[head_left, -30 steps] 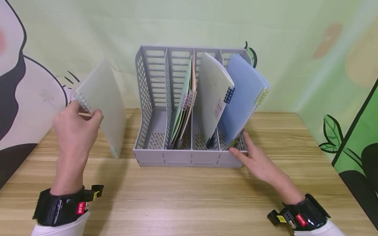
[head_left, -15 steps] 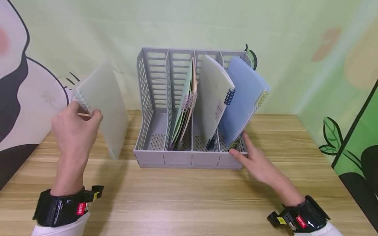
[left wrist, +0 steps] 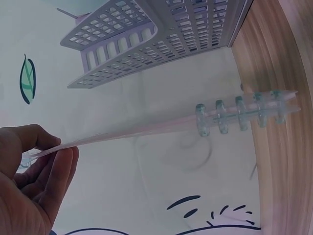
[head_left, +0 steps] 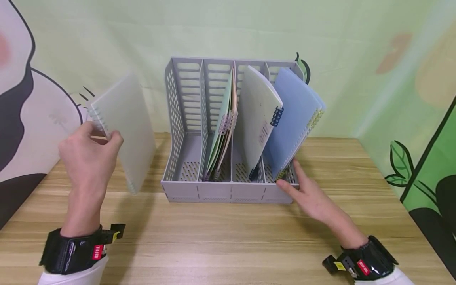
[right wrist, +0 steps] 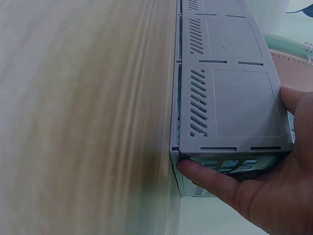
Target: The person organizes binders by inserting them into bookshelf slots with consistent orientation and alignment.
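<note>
My left hand [head_left: 89, 152] pinches a translucent white loose-leaf notebook [head_left: 124, 122] by its ring-bound edge, between thumb and fingers. The notebook is upright over the table, left of a grey file organizer [head_left: 213, 192]; in the left wrist view its clear rings [left wrist: 220, 116] face the wood. My right hand [head_left: 311, 194] grips the organizer's front right corner, thumb at the front rim and the other fingers along the right side. The organizer's rightmost slot holds a blue notebook [head_left: 292, 118] with yellow-green rings. A pale notebook [head_left: 258, 118] with dark blue rings leans in the slot beside it.
Several thin notebooks [head_left: 222, 122], green and pink with lilac rings, stand in the second slot from the left. The organizer sits on a wooden table [head_left: 228, 241], close to a green printed backdrop [head_left: 228, 27]. Black camera straps [head_left: 75, 249] circle both wrists.
The lower end of the white notebook has swung slightly to the left, and its face shows a little wider. The right hand stays at the organizer's corner.
</note>
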Available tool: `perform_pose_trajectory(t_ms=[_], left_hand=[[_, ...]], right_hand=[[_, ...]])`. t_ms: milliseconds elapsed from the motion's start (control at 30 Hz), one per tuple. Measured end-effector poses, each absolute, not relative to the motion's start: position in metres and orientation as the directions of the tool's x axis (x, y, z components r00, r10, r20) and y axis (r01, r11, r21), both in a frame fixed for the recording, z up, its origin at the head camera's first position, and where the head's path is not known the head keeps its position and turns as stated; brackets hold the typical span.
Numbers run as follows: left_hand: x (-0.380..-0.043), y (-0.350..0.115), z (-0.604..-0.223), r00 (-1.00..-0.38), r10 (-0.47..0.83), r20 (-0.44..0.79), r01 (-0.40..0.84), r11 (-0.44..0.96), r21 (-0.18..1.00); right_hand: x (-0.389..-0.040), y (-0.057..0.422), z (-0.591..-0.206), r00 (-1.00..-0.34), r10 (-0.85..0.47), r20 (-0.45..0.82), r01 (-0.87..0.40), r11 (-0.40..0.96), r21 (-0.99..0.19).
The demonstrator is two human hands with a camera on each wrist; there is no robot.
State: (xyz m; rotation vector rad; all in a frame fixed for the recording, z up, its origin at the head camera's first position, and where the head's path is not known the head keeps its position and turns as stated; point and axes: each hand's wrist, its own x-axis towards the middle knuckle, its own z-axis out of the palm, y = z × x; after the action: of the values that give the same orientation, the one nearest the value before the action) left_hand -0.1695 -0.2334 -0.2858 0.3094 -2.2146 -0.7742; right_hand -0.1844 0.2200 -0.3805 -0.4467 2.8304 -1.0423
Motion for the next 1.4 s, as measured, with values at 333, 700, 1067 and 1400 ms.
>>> perform_pose_trajectory(t_ms=[333,700,1067,1400], left_hand=[[-0.169,-0.234,-0.285,-0.7,-0.435,0.567,0.006,0.79,0.613],[-0.166,-0.231,-0.281,-0.716,-0.447,0.537,-0.003,0.77,0.638],[-0.162,-0.23,-0.279,-0.695,-0.456,0.555,-0.012,0.78,0.626],[-0.159,-0.228,-0.276,-0.678,-0.462,0.572,-0.002,0.779,0.627]], right_hand=[[-0.185,0.219,-0.382,-0.954,-0.299,0.016,-0.236,0.717,-0.656],[-0.184,0.219,-0.38,-0.953,-0.303,0.011,-0.235,0.715,-0.659],[-0.184,0.22,-0.381,-0.955,-0.298,0.006,-0.228,0.718,-0.658],[-0.185,0.221,-0.381,-0.956,-0.293,-0.001,-0.22,0.722,-0.656]])
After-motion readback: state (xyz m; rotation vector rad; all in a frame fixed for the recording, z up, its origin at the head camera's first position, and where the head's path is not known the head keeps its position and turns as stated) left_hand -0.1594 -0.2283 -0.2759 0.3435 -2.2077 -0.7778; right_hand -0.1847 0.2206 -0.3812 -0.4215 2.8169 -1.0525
